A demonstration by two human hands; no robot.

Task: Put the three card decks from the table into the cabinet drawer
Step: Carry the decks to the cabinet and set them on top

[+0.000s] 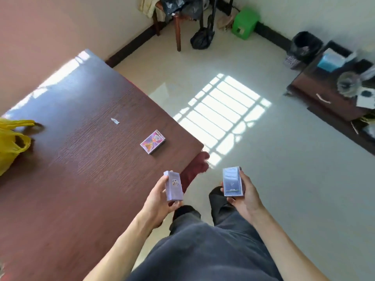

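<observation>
My left hand [157, 201] grips a pale purple card deck [174, 185] over the near corner of the dark wooden table [81, 179]. My right hand [244, 196] holds a blue-purple card deck [232, 182] out over the floor, face up. A third deck [152, 141], pink and purple, lies flat on the table close to its right edge. At the far right stands a low dark cabinet [324, 98] whose front drawer has a pale handle [323, 98]; the drawer looks closed.
A yellow plastic bag [10, 145] sits on the table's left side, with a small paper scrap [115, 121] mid-table. The cabinet top is cluttered. A bin [304, 47], green stool [244, 24] and chair [178, 21] stand along the far wall. My legs are below.
</observation>
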